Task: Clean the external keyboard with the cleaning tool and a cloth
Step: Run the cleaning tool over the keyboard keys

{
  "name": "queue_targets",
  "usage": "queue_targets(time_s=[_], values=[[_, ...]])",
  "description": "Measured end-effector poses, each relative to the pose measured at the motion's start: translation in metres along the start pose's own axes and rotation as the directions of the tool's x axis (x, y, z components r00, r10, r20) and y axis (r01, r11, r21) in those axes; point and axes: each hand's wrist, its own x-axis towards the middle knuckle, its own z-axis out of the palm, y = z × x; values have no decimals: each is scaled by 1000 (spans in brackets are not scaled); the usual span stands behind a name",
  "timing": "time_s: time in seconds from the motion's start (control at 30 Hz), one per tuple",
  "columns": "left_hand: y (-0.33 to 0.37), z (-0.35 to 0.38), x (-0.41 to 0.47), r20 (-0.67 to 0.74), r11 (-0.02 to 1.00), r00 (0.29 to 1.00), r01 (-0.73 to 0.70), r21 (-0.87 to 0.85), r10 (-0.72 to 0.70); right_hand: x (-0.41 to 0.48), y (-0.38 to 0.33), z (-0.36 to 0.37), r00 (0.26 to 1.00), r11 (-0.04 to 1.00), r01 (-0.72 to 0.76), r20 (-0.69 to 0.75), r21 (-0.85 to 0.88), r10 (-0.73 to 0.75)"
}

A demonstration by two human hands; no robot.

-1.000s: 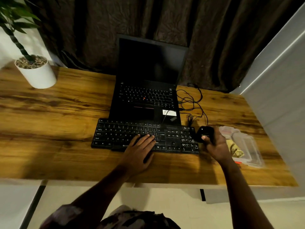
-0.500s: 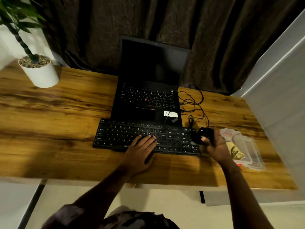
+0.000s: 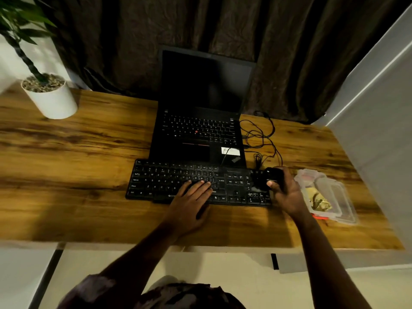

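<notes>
The open laptop sits right behind the keyboard, front edge against its back edge, a tangle of cables to its right. A clear plastic container lies just beside my right hand, and a white plant pot stands well apart at the desk's far left corner.

The keyboard lies near the desk's front edge, long axis running left to right, lettering towards me, number pad to my right. My left hand rests flat on its middle keys, fingers straight. My right hand is curled round a black rounded object at the number-pad end – I cannot make out what it is.
</notes>
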Motion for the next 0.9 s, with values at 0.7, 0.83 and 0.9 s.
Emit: queue_targets(time_s=[0.7,0.83,0.9], values=[[2,-1,-2,-14,999,1000,22,-37,-22,-12,3,-18,995,991,-94,-36,91,98],[2,-1,-2,-9,999,1000,24,-40,-24,-10,8,-14,994,992,-79,-68,95,86],[2,0,-2,-8,999,1000,24,-34,-24,-10,7,-1,996,996,-80,-29,42,82]])
